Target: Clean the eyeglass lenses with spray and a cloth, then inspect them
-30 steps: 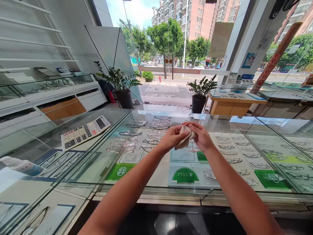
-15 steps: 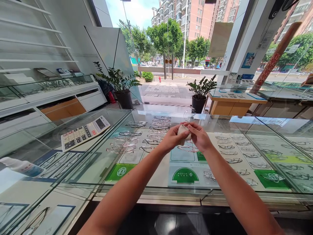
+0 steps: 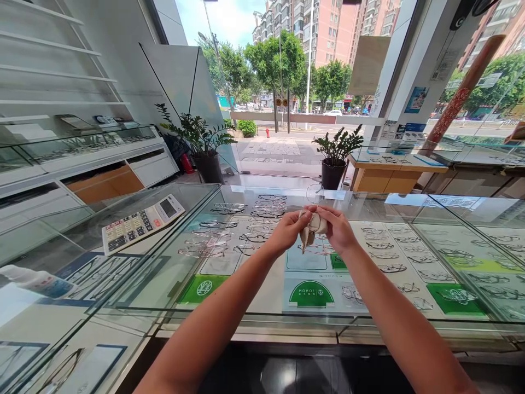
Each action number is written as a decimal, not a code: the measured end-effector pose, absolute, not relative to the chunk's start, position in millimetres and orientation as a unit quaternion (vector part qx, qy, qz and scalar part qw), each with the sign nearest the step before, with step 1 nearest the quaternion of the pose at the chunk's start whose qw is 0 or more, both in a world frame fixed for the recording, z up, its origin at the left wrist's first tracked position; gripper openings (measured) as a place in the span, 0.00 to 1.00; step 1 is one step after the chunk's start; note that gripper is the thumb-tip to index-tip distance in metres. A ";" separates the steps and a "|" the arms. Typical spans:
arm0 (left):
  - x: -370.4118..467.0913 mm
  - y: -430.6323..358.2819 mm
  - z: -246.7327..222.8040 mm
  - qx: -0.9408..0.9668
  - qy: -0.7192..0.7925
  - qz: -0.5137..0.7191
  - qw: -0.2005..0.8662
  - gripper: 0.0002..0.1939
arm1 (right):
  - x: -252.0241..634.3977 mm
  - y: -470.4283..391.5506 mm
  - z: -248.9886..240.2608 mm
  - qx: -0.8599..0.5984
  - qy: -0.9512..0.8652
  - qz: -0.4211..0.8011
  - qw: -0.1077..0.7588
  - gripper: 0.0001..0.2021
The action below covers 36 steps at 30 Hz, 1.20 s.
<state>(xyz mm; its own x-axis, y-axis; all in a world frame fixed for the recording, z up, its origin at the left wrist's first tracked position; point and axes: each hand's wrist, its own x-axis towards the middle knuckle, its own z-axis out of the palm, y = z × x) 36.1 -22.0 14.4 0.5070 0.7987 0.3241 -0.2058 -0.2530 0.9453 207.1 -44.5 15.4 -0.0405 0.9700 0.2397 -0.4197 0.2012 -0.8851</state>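
Above the glass counter my two hands meet. My left hand (image 3: 286,232) is closed on a beige cloth (image 3: 313,225), its thumb pressing the top edge. The cloth bunches between both hands, and one corner hangs down. In the fingers of my right hand (image 3: 338,231) is a thin-framed pair of eyeglasses (image 3: 307,192). One round rim sticks up beyond my fingertips, while the other seems to lie against the cloth. The temples are mostly hidden by my hands.
Beneath my hands stands a glass display case (image 3: 254,314) holding rows of spectacle frames. A calculator (image 3: 143,223) and a white spray bottle (image 3: 39,280) are on the left counter. Two potted plants (image 3: 333,164) stand beyond, near the glass door.
The cloth has shifted and opened out, with a corner now dangling below my left fingers. My left thumb has moved up. The eyeglasses have tilted slightly left.
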 end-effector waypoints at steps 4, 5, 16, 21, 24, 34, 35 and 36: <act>29.7 -21.1 17.3 0.665 0.187 0.386 0.612 0.30 | 211.2 -42.4 15.2 -0.309 -0.448 0.557 0.628 0.14; 28.8 -21.3 17.6 0.664 0.182 0.377 0.620 0.30 | 212.0 -42.2 14.9 -0.311 -0.447 0.557 0.628 0.14; 39.7 -25.1 14.2 0.607 0.260 0.483 0.575 0.30 | 205.2 -45.5 13.4 -0.282 -0.478 0.575 0.601 0.18; 36.5 -21.3 16.5 0.624 0.255 0.484 0.558 0.32 | 205.2 -45.7 13.4 -0.286 -0.467 0.586 0.596 0.19; 30.4 -18.5 18.8 0.648 0.232 0.425 0.588 0.32 | 207.6 -42.3 10.8 -0.294 -0.446 0.578 0.617 0.15; 32.2 -24.9 17.6 0.630 0.228 0.413 0.617 0.30 | 206.4 -43.6 11.7 -0.276 -0.432 0.592 0.622 0.12; 35.0 -24.9 15.9 0.626 0.231 0.429 0.609 0.31 | 205.6 -44.5 12.3 -0.272 -0.434 0.594 0.620 0.12; 37.6 -24.7 14.4 0.624 0.233 0.443 0.600 0.31 | 204.8 -45.2 12.9 -0.268 -0.437 0.596 0.618 0.12</act>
<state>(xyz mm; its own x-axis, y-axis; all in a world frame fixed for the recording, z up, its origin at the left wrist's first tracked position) 37.6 -24.7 14.4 0.4979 0.8231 0.2732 -0.2406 -0.1715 0.9553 204.8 -45.2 12.9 -0.0917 0.9711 0.2205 -0.5019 0.1462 -0.8525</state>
